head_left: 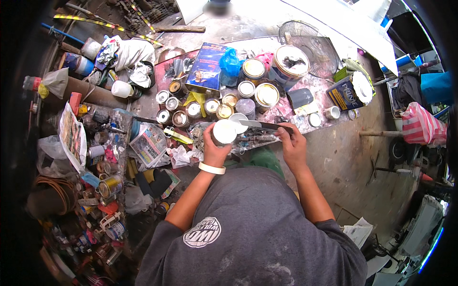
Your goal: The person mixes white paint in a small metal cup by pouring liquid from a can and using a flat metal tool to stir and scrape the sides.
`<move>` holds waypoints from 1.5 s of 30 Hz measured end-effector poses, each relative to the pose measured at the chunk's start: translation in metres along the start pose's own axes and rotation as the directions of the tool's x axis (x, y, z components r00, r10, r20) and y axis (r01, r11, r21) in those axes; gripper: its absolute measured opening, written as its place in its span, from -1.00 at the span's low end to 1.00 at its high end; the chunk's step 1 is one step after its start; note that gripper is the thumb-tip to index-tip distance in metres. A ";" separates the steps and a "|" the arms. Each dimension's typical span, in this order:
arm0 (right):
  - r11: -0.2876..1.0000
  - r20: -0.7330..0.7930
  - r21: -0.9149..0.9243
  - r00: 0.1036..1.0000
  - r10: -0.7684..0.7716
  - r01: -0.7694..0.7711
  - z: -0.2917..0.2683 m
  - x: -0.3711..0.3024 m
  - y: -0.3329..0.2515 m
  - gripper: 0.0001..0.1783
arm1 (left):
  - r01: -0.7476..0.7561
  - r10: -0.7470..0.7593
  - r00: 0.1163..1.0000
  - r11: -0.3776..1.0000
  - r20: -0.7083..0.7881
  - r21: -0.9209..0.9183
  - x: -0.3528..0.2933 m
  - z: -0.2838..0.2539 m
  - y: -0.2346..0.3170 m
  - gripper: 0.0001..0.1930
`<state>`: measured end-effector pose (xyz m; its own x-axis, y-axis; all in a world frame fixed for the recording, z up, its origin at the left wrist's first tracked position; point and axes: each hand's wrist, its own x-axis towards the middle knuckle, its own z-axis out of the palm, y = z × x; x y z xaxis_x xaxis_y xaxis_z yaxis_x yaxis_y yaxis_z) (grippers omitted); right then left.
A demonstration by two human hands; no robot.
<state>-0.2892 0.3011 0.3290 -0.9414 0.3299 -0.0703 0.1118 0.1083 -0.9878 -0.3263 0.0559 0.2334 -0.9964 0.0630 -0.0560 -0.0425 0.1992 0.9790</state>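
Observation:
My left hand (215,148) is wrapped round a small round can (224,132), its top white. A roll of masking tape (212,169) sits round my left wrist like a bracelet. In my right hand (292,144), thumb and fingers pinch a long, flat, dark-handled tool (262,125). Its left end meets a round whitish piece (238,123) right beside the can; whether the two are joined I cannot tell. Just beyond stand several small paint cans, one of them a grey-white can (245,106). The can's inside cannot be made out clearly.
A paint-stained table (315,121) carries a blue rectangular tin (206,66), a large pail (290,64), a fan guard (310,47) and a tipped dark tin (348,93). Newspaper (149,144) lies at the left. A crowded shelf (107,167) of cans stands farther left.

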 end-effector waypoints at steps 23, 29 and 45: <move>0.994 0.010 -0.102 0.999 -0.045 0.046 0.008 0.005 0.012 -0.78 | -0.086 0.090 0.995 0.992 -0.037 0.094 0.002 -0.005 0.002 -0.13; 0.820 -0.096 0.396 0.869 0.485 -0.414 0.006 0.018 0.078 -0.79 | -0.082 0.087 0.995 0.993 -0.058 0.089 0.006 -0.005 -0.011 -0.14; 0.973 -0.039 0.216 0.995 0.091 -0.081 0.009 -0.002 -0.033 -0.80 | -0.402 0.429 0.903 0.860 -0.017 0.314 0.020 0.001 0.029 -0.12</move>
<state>-0.2937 0.2882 0.3609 -0.9143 0.3743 -0.1546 0.1158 -0.1241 -0.9855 -0.3477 0.0635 0.2610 -0.9195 0.1258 0.3724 0.3872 0.4530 0.8030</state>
